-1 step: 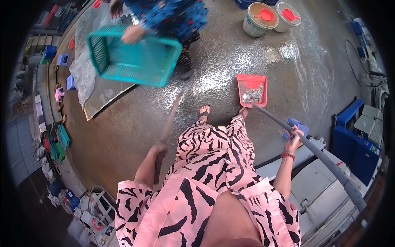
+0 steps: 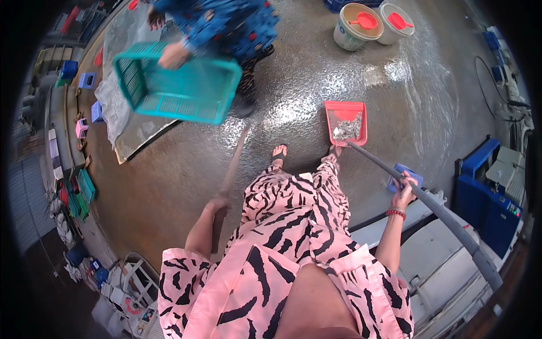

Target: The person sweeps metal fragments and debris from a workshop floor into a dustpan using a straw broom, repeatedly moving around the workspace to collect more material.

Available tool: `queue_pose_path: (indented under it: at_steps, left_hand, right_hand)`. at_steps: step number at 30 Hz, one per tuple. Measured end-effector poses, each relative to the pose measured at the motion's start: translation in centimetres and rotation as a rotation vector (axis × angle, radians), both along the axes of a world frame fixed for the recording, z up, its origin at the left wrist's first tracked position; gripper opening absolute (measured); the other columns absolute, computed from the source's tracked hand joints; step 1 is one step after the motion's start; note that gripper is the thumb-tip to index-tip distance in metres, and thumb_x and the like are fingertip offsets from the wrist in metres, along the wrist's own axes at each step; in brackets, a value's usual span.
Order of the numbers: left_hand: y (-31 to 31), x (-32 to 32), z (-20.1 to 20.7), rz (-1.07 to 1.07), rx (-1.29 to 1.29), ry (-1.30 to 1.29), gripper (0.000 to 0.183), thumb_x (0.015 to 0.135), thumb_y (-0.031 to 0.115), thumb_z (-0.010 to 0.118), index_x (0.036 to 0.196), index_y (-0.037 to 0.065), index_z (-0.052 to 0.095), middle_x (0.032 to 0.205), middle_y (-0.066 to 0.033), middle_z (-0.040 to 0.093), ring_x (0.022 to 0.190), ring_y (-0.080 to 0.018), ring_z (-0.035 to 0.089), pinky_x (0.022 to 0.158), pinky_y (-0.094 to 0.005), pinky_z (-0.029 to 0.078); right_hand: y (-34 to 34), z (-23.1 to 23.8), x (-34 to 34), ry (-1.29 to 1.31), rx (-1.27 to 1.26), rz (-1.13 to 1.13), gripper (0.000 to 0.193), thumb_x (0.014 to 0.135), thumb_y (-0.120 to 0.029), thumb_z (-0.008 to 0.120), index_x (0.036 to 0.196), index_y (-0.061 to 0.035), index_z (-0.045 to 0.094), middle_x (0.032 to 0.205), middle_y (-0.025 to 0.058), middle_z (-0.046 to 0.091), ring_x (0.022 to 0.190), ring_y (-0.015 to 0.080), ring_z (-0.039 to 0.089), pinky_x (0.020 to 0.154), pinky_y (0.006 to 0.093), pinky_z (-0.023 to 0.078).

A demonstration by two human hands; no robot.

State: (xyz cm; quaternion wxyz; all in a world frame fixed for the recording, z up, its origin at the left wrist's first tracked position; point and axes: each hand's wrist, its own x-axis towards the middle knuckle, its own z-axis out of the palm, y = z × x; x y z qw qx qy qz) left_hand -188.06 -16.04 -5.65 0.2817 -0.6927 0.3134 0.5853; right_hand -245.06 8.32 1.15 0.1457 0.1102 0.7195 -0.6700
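Observation:
My left hand (image 2: 217, 204) is closed around a long brown pole (image 2: 234, 161) that slants down to the floor ahead of me. The pole is smeared by motion, and I cannot make out what is at its far end. In my right hand (image 2: 403, 191) is the long grey handle (image 2: 446, 223) of a red dustpan (image 2: 363, 129). The dustpan rests on the wet floor just ahead of my right foot, with grey-white scraps in it. Ahead on the left, a co-worker's hand (image 2: 174, 55) grips the rim of a tilted green plastic basket (image 2: 221, 96).
Two buckets (image 2: 345, 38) with red scoops stand far right. A blue stool (image 2: 404, 176) is beside my right hand. Blue machinery (image 2: 485, 203) lines the right side. Plastic sheeting (image 2: 116, 113) covers a low platform at left, near small stools (image 2: 96, 112).
The co-worker and the green basket have shifted slightly to the left. My hands, the pole and the dustpan stay almost where they were.

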Motion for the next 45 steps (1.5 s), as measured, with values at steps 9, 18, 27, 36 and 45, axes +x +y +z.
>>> queue_pose_path:
  at_steps: [9, 18, 27, 36, 45]
  left_hand:
    - [9.1, -12.7, -1.4, 0.685, -0.224, -0.034, 0.022, 0.071, 0.007, 0.062, 0.089, 0.003, 0.05, 0.061, -0.0065, 0.051, 0.042, -0.0168, 0.048, 0.04, -0.0333, 0.045]
    - [8.0, -20.9, -12.3, 1.443, -0.08, 0.138, 0.017, 0.079, 0.009, 0.059, 0.073, 0.008, 0.043, 0.054, -0.0007, 0.044, 0.042, -0.0116, 0.043, 0.039, -0.0231, 0.038]
    - [1.2, -46.4, -31.6, 0.722, -0.298, -0.072, 0.081, 0.07, 0.009, 0.056, 0.138, 0.01, 0.013, 0.071, -0.0143, 0.059, 0.059, -0.0288, 0.062, 0.054, -0.0379, 0.053]
    - [2.0, -46.4, -20.2, -0.181, -0.14, 0.232, 0.088, 0.067, 0.009, 0.052, 0.141, 0.014, 0.006, 0.095, -0.0245, 0.06, 0.079, -0.0309, 0.062, 0.07, -0.0375, 0.05]
    - [-14.9, -41.5, -25.7, 0.364, -0.493, 0.113, 0.091, 0.066, -0.008, 0.047, 0.141, 0.019, 0.004, 0.078, -0.0164, 0.06, 0.044, -0.0201, 0.053, 0.036, -0.032, 0.044]
  right_hand:
    - [-5.9, -5.1, -20.2, 0.039, 0.018, 0.579, 0.014, 0.065, 0.005, 0.048, 0.075, -0.0048, 0.05, 0.102, 0.0152, 0.057, 0.09, 0.0227, 0.055, 0.075, 0.0387, 0.054]
    - [-15.2, -7.0, -31.3, 0.056, 0.116, 1.007, 0.011, 0.069, 0.007, 0.051, 0.073, -0.004, 0.049, 0.098, 0.014, 0.059, 0.113, 0.0352, 0.048, 0.094, 0.0449, 0.04]
    - [-18.5, -9.0, -31.3, 0.097, 0.17, 1.12, 0.011, 0.073, 0.006, 0.052, 0.073, -0.0037, 0.046, 0.097, 0.0148, 0.058, 0.118, 0.0403, 0.043, 0.094, 0.0469, 0.042]
    - [-20.7, -8.5, -30.7, 0.111, 0.214, 1.147, 0.012, 0.078, 0.004, 0.052, 0.071, -0.0042, 0.047, 0.094, 0.013, 0.06, 0.115, 0.0381, 0.046, 0.092, 0.0428, 0.043]
    - [-22.0, -8.0, -31.8, 0.186, 0.243, 1.282, 0.011, 0.071, 0.006, 0.051, 0.068, -0.0039, 0.046, 0.084, 0.0112, 0.059, 0.11, 0.0377, 0.05, 0.097, 0.0457, 0.035]
